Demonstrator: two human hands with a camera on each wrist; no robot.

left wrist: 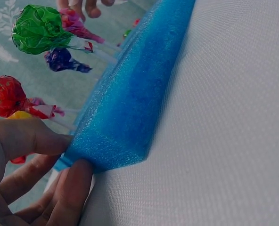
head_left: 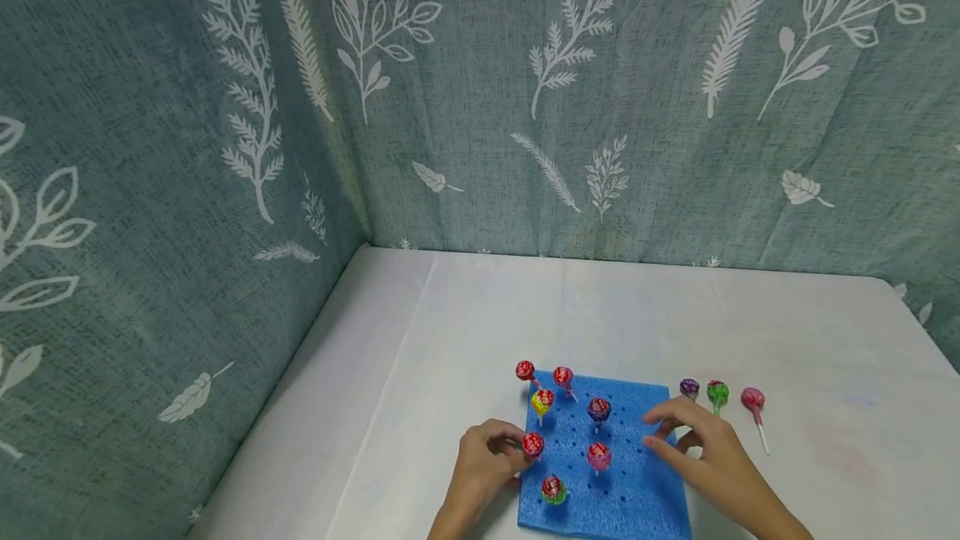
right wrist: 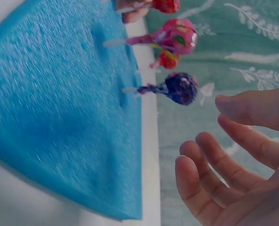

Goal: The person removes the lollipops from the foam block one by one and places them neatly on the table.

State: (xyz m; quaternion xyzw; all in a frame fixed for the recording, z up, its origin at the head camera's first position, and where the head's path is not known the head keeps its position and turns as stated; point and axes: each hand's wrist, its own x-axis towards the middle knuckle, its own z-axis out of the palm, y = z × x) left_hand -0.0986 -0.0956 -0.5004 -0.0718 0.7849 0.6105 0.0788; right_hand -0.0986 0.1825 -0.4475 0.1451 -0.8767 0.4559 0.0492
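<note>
A blue foam board [head_left: 637, 507] with small holes holds several wrapped lollipops upright, among them a pink one [head_left: 598, 457], a dark purple one [right wrist: 181, 88] and a green one [left wrist: 38, 29]. At the board's left edge, my left hand [head_left: 483, 461] touches the foam beside a red lollipop [head_left: 533, 444]; in the left wrist view its thumb and finger meet the board's corner. Over the board's right side hovers my right hand [head_left: 708, 457], fingers relaxed and apart, with nothing between them.
Right of the board, a purple lollipop [head_left: 689, 387], a green lollipop [head_left: 717, 393] and a pink lollipop [head_left: 753, 399] lie on the white table [head_left: 450, 315]. Green leaf-patterned cloth [head_left: 480, 107] stands behind and at the left.
</note>
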